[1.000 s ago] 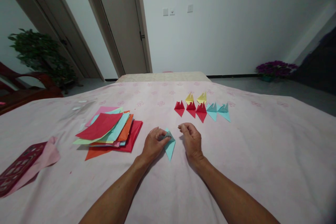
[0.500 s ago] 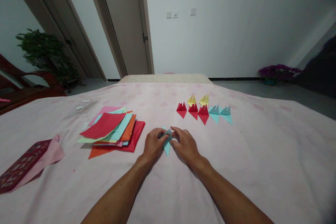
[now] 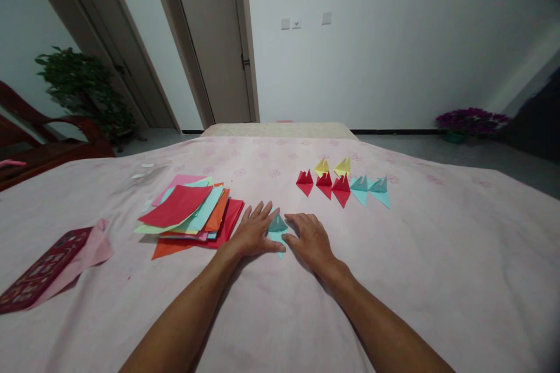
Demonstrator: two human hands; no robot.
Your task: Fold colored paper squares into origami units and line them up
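Note:
A light blue folded paper piece [image 3: 277, 225] lies on the pink cloth between my two hands. My left hand [image 3: 257, 232] is spread flat at its left side, the thumb reaching across the lower part of the paper. At the right edge of the paper is my right hand [image 3: 308, 235], thumb and forefinger apart, their tips at or very near the paper. Beyond my hands stand similar folded pieces: red ones [image 3: 324, 185], two yellow ones [image 3: 342, 167] and two light blue ones [image 3: 378, 189].
Left of my hands lies a stack of coloured paper sheets [image 3: 177, 207]. Farther left is a dark red patterned packet [image 3: 46, 268] with pink material beside it. The pink cloth [image 3: 415, 280] covers the table. A wooden chair [image 3: 56, 134] stands at the far left.
My left hand has let go of the light blue piece and spread its fingers, its thumb now lower. The piece shows more of its folded front. The view has shifted slightly.

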